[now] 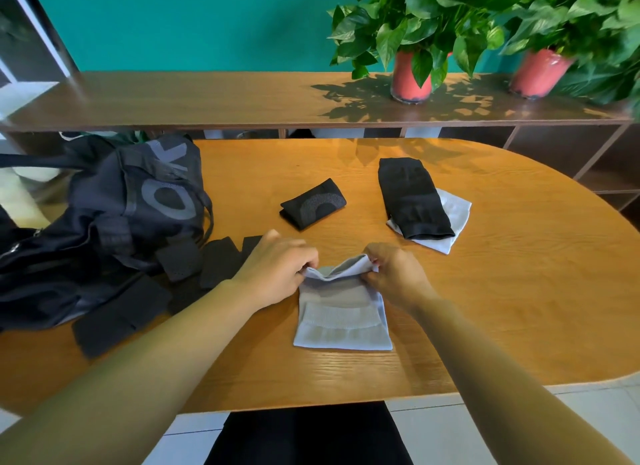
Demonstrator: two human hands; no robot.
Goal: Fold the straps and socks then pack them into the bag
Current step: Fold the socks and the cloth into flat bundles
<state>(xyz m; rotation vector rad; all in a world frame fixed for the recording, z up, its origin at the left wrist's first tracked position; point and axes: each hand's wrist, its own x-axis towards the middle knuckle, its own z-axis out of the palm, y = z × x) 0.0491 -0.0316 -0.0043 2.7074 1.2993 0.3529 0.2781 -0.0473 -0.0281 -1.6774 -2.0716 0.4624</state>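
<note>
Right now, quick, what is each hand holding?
Left hand: pinching the far edge of the pale sock on the table.
Right hand: pinching that same sock's far edge.

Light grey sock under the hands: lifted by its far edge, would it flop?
Probably floppy: the light grey sock buckles where the left hand and right hand pinch it. Likely light, being thin knit. It lies flat on the table, so rolling seems unlikely.

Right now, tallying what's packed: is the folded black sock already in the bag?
No, the folded black sock lies on the table, apart from the bag.
</note>
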